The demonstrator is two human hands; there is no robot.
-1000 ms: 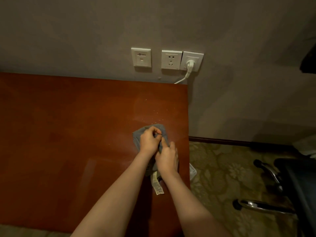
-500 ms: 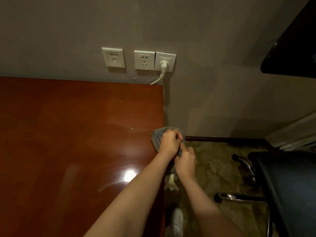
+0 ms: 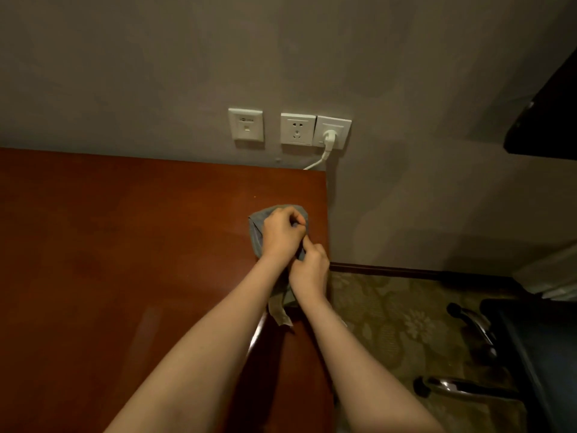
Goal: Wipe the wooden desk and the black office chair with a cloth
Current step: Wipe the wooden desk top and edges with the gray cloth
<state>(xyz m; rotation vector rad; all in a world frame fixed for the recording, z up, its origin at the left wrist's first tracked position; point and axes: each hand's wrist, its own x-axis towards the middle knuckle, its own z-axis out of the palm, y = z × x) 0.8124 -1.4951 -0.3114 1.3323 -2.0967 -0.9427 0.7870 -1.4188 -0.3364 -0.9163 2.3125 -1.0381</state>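
A reddish-brown wooden desk (image 3: 125, 260) fills the left half of the head view. A grey cloth (image 3: 256, 226) is bunched near the desk's right edge, with a pale label (image 3: 278, 312) hanging from it. My left hand (image 3: 282, 234) grips the cloth from above with curled fingers. Just below it, my right hand (image 3: 309, 271) pinches the cloth's lower part. Most of the cloth is hidden under the two hands. The black office chair (image 3: 540, 348) stands at the lower right, with chrome base legs (image 3: 452, 384).
Three white wall sockets (image 3: 290, 129) sit above the desk's back edge, one with a white plug and cable (image 3: 324, 148). Patterned carpet (image 3: 390, 320) lies right of the desk. A dark object (image 3: 549, 120) juts in at the upper right.
Both hands and the cloth have come back from beyond the desk's right edge to over the desktop. The view has swung back to the left.
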